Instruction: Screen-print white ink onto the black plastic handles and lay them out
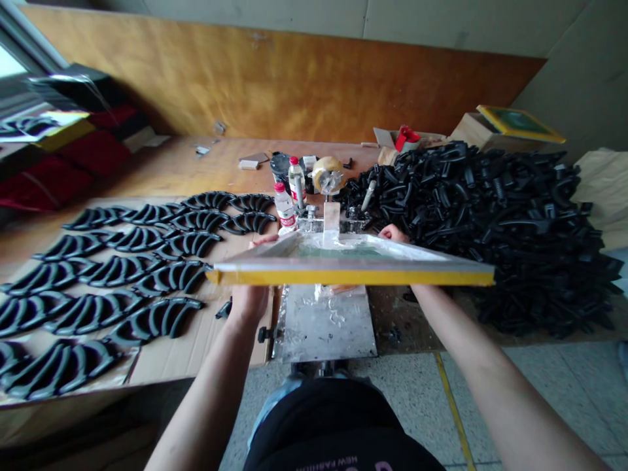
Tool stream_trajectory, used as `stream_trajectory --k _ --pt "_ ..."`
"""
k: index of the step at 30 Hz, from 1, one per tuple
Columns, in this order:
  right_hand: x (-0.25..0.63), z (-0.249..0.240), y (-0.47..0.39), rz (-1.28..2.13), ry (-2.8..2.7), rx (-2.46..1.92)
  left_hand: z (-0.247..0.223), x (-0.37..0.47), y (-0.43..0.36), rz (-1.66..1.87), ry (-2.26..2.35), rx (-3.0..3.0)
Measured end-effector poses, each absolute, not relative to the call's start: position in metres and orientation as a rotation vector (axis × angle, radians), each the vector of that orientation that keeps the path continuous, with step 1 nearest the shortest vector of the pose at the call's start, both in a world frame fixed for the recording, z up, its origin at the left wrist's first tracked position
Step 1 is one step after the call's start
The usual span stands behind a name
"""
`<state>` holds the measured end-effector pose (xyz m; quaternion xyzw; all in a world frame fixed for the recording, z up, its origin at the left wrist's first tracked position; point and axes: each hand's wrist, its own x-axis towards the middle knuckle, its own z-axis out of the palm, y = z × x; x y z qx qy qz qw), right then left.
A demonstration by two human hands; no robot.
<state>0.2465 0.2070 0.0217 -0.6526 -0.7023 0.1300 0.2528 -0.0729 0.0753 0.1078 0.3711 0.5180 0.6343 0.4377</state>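
Observation:
A screen frame (353, 267) with yellow tape along its near edge is tilted up over a metal base plate (326, 324). Beneath and behind its left side is my left hand (251, 297); the frame hides most of its fingers. My right hand (394, 234) shows behind the frame's right side with its fingers curled in, beside the heap of black plastic parts (471, 209). What it holds, if anything, is hidden. A light upright piece (331, 222) stands at the frame's far edge, in front of a metal clamp bar (307, 224).
Rows of curved black parts (118, 268) lie on cardboard (167, 360) at the left. Behind the frame stand two red-capped bottles (285, 208) and a tape roll (328, 175). Another yellow-edged screen (521, 124) rests on a box at the back right.

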Motion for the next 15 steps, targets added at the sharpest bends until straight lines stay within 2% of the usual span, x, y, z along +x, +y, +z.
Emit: stream_trajectory --k 4,6,10,13,15 --pt "0.222 -0.019 0.163 0.554 -2.258 -1.482 0.103 -0.054 0.089 1.644 1.249 0.726" --pt "0.202 -0.025 0.143 0.573 -2.408 -1.324 0.084 -0.042 0.077 1.518 1.263 0.615" --pt "0.165 -0.014 0.097 0.404 -2.461 -1.208 0.033 -0.013 0.032 0.957 1.198 0.386" --pt "0.156 -0.005 0.077 0.439 -2.636 -0.799 0.002 -0.013 0.002 0.941 1.200 0.217" --pt "0.169 0.000 0.087 0.521 -2.587 -0.823 -0.015 -0.036 -0.010 0.997 1.297 0.181"
